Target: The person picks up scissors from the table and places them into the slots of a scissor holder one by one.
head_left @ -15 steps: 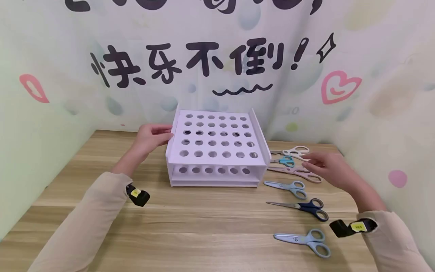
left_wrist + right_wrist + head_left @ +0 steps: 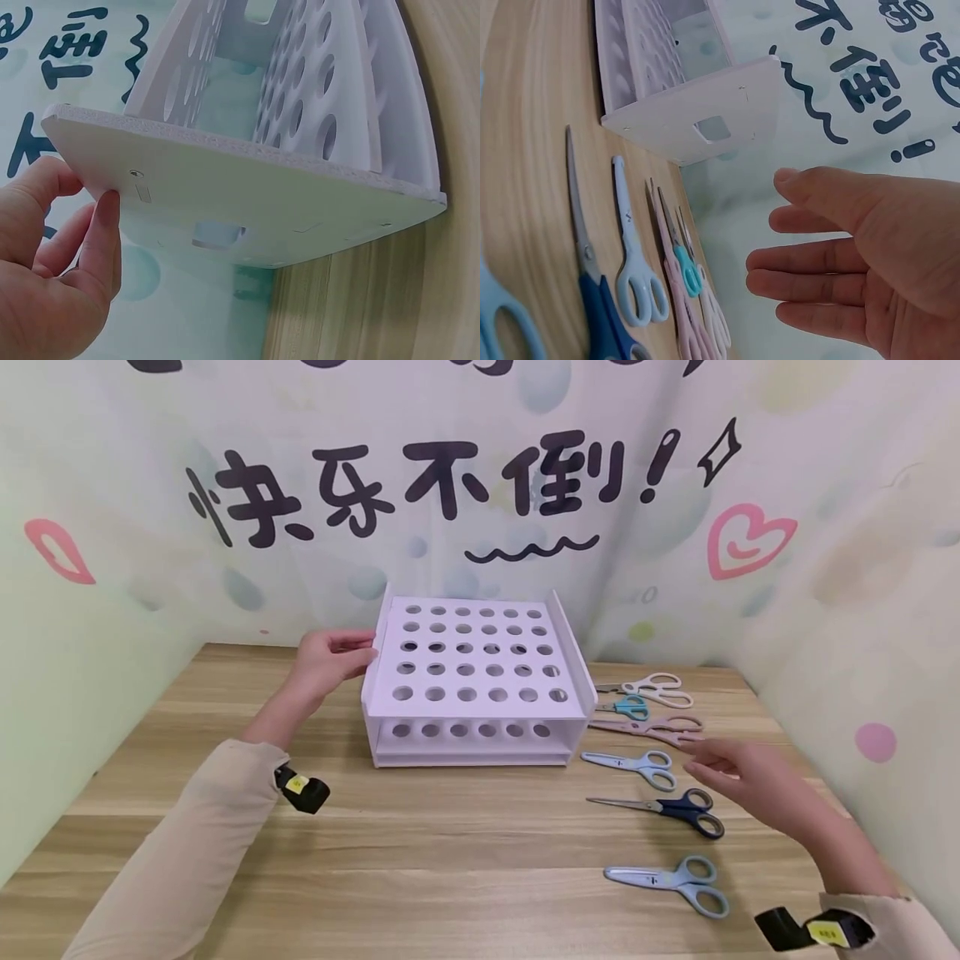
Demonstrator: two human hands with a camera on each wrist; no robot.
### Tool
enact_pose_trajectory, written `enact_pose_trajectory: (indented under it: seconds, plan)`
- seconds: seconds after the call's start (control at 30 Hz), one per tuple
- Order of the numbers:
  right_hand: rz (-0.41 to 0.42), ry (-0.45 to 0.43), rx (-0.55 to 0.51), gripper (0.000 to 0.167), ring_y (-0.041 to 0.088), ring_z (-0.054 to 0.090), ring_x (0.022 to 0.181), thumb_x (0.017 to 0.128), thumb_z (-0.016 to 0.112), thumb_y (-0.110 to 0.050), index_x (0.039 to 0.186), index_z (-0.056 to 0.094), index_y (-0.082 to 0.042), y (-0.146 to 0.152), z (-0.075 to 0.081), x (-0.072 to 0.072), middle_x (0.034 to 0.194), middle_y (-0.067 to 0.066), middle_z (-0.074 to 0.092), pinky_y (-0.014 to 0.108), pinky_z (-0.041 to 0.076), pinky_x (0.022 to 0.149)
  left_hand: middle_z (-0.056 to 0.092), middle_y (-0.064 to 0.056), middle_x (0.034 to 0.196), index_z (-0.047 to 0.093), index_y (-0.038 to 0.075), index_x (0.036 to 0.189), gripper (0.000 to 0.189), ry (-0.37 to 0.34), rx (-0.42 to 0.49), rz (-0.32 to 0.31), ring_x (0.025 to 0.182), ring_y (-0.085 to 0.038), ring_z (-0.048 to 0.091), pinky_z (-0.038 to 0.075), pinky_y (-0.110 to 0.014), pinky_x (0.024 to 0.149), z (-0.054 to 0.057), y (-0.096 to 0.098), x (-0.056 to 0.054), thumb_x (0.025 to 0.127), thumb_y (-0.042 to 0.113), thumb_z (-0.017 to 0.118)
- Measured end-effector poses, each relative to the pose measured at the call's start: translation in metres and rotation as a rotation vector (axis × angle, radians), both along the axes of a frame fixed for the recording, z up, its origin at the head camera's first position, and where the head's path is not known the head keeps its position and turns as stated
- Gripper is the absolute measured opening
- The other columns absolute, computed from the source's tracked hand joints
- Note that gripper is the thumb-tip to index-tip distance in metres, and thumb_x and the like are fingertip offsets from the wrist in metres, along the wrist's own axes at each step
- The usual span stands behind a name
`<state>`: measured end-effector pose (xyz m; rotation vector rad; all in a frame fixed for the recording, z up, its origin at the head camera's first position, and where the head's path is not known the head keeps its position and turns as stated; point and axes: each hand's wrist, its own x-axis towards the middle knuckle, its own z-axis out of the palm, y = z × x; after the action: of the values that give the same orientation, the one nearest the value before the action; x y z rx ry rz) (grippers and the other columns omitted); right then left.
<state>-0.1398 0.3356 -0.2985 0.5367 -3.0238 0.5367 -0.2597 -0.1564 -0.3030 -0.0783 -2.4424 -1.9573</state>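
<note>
A white rack (image 2: 480,708) with rows of round holes stands at the back of the table. My left hand (image 2: 318,664) is at its left side, fingertips touching the outer face of the side panel (image 2: 247,195) near its edge. To the right of the rack, my right hand (image 2: 757,781) hovers with loosely bent fingers and nothing in them. Its fingertips overlap the handle end of the pink scissors (image 2: 647,725) in the head view. Close by lie light blue scissors (image 2: 636,764) and dark blue scissors (image 2: 670,807).
Behind the pink pair lie teal scissors (image 2: 627,707) and white scissors (image 2: 639,686). Another light blue pair (image 2: 671,880) lies toward the front. All the blades point left. A printed cloth (image 2: 465,410) hangs behind the wooden table (image 2: 420,877).
My right hand has moved back toward me and to the right, uncovering the handles of the white and pink scissors. My left hand stays at the rack's side. The head view has shifted slightly.
</note>
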Motion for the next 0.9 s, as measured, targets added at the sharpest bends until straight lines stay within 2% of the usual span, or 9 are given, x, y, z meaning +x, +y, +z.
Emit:
enact_pose_trajectory:
  seconds: [0.17, 0.33, 0.43, 0.63, 0.83, 0.9]
  plan:
    - [0.037, 0.036, -0.047, 0.025, 0.004, 0.061, 0.074, 0.087, 0.063, -0.015, 0.107, 0.065, 0.000, 0.008, -0.012, 0.013, 0.086, -0.003, 0.068, 0.026, 0.053, 0.062, 0.055, -0.015, 0.111, 0.051, -0.006, 0.126, 0.043, -0.004, -0.004, -0.001, 0.086, -0.007, 0.056, 0.053, -0.021, 0.077, 0.001, 0.001, -0.001, 0.086, 0.007, 0.060]
    - [-0.043, -0.001, -0.037, 0.027, 0.002, 0.059, 0.074, 0.087, 0.063, -0.019, 0.108, 0.065, -0.003, 0.013, -0.021, 0.027, 0.087, -0.002, 0.068, 0.024, 0.052, 0.060, 0.056, -0.014, 0.110, 0.051, -0.007, 0.126, 0.043, -0.005, -0.004, 0.000, 0.085, -0.005, 0.057, 0.053, -0.020, 0.076, 0.001, 0.001, 0.000, 0.086, 0.007, 0.060]
    - [-0.087, -0.037, -0.050, 0.028, 0.002, 0.059, 0.072, 0.088, 0.063, -0.020, 0.110, 0.064, -0.003, 0.015, -0.028, 0.035, 0.083, -0.004, 0.067, 0.024, 0.051, 0.059, 0.056, -0.014, 0.109, 0.051, -0.007, 0.125, 0.042, -0.001, -0.004, 0.003, 0.084, -0.005, 0.057, 0.053, -0.020, 0.076, 0.001, 0.002, 0.001, 0.086, 0.006, 0.060]
    - [-0.116, -0.088, -0.066, 0.030, 0.001, 0.055, 0.064, 0.086, 0.064, -0.018, 0.108, 0.063, 0.001, 0.023, -0.048, 0.055, 0.075, -0.008, 0.063, 0.021, 0.049, 0.054, 0.056, -0.017, 0.112, 0.051, -0.007, 0.125, 0.042, 0.001, -0.003, 0.002, 0.084, -0.004, 0.057, 0.053, -0.021, 0.076, 0.000, 0.002, 0.001, 0.086, 0.006, 0.060]
    - [-0.076, -0.080, -0.084, 0.029, -0.003, 0.053, 0.061, 0.083, 0.067, -0.013, 0.105, 0.063, 0.004, 0.033, -0.067, 0.069, 0.071, -0.011, 0.061, 0.020, 0.049, 0.052, 0.054, -0.020, 0.118, 0.051, -0.006, 0.126, 0.042, -0.006, -0.003, 0.004, 0.086, -0.005, 0.057, 0.052, -0.021, 0.078, 0.000, 0.001, 0.000, 0.087, 0.007, 0.060]
    - [-0.063, -0.101, -0.098, 0.030, -0.002, 0.054, 0.061, 0.082, 0.068, -0.013, 0.104, 0.062, 0.006, 0.037, -0.072, 0.073, 0.071, -0.010, 0.062, 0.021, 0.049, 0.051, 0.054, -0.020, 0.118, 0.051, -0.005, 0.126, 0.043, -0.008, -0.006, 0.001, 0.087, -0.006, 0.057, 0.052, -0.021, 0.078, 0.000, 0.001, 0.000, 0.087, 0.008, 0.060]
